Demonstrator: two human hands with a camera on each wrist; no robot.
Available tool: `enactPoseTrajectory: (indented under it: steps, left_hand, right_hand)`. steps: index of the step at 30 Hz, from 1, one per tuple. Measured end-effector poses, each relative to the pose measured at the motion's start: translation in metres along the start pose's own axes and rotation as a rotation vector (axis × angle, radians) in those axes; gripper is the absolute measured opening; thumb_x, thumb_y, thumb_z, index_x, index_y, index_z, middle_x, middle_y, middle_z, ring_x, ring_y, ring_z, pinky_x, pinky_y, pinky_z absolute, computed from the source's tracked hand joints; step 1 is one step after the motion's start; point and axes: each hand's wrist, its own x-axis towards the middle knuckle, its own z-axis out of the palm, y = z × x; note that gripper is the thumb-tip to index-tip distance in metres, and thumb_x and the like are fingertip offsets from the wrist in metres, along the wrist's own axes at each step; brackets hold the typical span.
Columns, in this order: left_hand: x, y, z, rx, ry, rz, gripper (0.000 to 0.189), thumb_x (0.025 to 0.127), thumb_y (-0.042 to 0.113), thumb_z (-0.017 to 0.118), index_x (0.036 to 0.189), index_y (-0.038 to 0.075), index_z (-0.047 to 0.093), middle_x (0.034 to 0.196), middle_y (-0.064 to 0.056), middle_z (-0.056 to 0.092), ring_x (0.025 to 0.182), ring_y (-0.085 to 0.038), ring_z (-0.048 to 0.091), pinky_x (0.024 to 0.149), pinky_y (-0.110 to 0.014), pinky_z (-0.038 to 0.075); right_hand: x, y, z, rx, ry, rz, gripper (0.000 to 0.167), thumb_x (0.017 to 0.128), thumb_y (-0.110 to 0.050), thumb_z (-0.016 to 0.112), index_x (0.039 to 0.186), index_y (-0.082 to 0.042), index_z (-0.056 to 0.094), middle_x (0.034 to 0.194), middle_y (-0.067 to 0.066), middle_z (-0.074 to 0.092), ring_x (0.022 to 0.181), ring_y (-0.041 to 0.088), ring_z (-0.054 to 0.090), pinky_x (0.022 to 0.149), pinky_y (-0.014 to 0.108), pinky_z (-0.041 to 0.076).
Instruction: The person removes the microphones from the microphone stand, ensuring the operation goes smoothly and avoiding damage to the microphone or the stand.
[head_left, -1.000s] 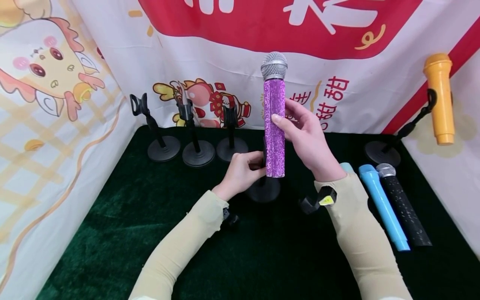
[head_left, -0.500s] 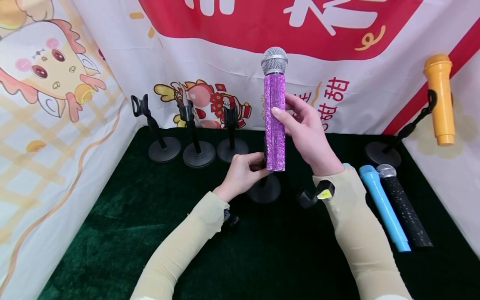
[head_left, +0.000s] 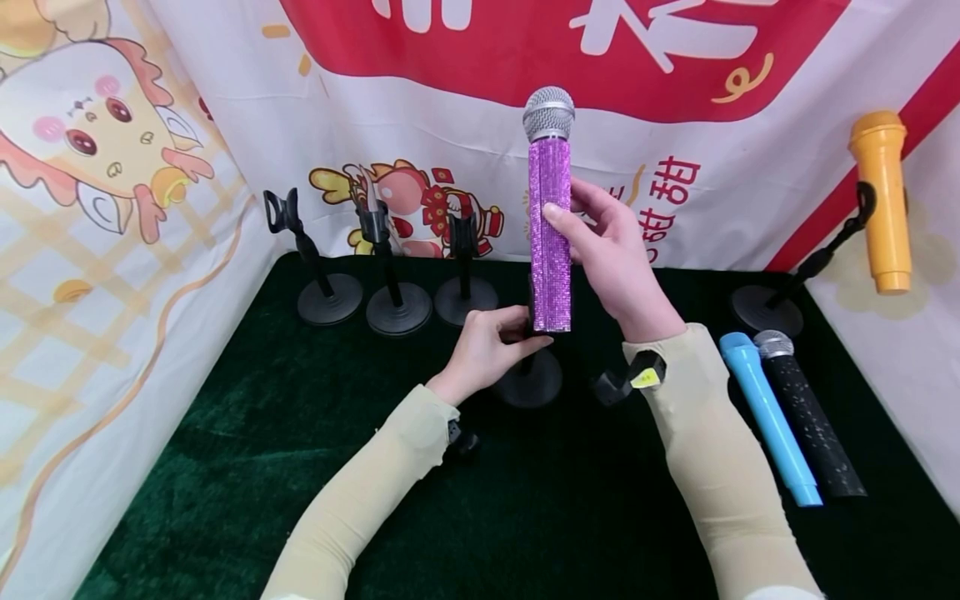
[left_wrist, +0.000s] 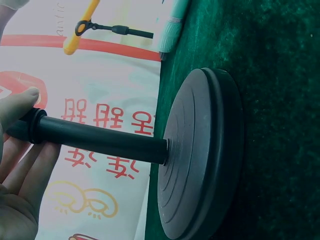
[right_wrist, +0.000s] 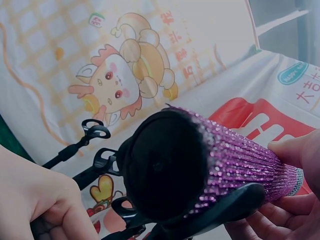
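A purple glittery microphone (head_left: 550,242) with a silver mesh head stands nearly upright in the middle of the head view. My right hand (head_left: 618,267) holds it at mid-body, thumb in front and fingers behind. Directly below and behind is a black microphone stand (head_left: 528,385), whose upper part the microphone hides. My left hand (head_left: 483,346) pinches that stand's pole (left_wrist: 100,139) near a collar, as the left wrist view shows. In the right wrist view, the stand's black clip (right_wrist: 232,206) lies against the microphone's lower end; how firmly it is seated I cannot tell.
Several black stands with bare clips, including one stand (head_left: 330,298), line the back left. At the right, another stand (head_left: 765,308) carries an orange microphone (head_left: 885,208). A blue microphone (head_left: 772,425) and a black speckled microphone (head_left: 813,425) lie on the green cloth (head_left: 247,475).
My right hand and the purple microphone have risen slightly in the head view. My left hand stays at the pole, its thumb shifting slightly right beneath the microphone's lower end.
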Motion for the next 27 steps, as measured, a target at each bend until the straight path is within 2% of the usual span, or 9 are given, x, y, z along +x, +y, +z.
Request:
enactPoseTrajectory:
  steps: [11, 16, 27]
  left_hand:
    - [-0.001, 0.000, 0.000, -0.005, -0.001, -0.009, 0.017, 0.093, 0.019, 0.078, 0.109, 0.016, 0.075, 0.105, 0.008, 0.074, 0.094, -0.009, 0.072, 0.082, -0.026, 0.059]
    - [-0.001, -0.001, 0.000, -0.023, -0.001, -0.010, 0.020, 0.093, 0.020, 0.078, 0.112, 0.014, 0.075, 0.107, 0.005, 0.075, 0.095, -0.007, 0.072, 0.082, -0.026, 0.059]
    - [0.000, -0.001, 0.001, -0.043, 0.004, 0.009, 0.019, 0.092, 0.019, 0.078, 0.110, 0.014, 0.076, 0.105, 0.007, 0.075, 0.094, -0.006, 0.072, 0.081, -0.027, 0.059]
  right_hand:
    - [0.006, -0.001, 0.000, 0.021, 0.011, 0.008, 0.047, 0.100, -0.021, 0.069, 0.143, -0.008, 0.056, 0.123, 0.017, 0.057, 0.102, 0.030, 0.066, 0.081, 0.033, 0.061]
    - [0.008, -0.003, 0.000, 0.034, 0.019, 0.017, 0.048, 0.099, -0.021, 0.070, 0.143, -0.008, 0.056, 0.125, 0.017, 0.057, 0.105, 0.031, 0.066, 0.083, 0.034, 0.060]
    - [0.015, -0.005, 0.001, 0.104, 0.029, 0.023, 0.050, 0.098, -0.019, 0.071, 0.144, -0.006, 0.055, 0.127, 0.018, 0.057, 0.108, 0.031, 0.065, 0.085, 0.036, 0.060]
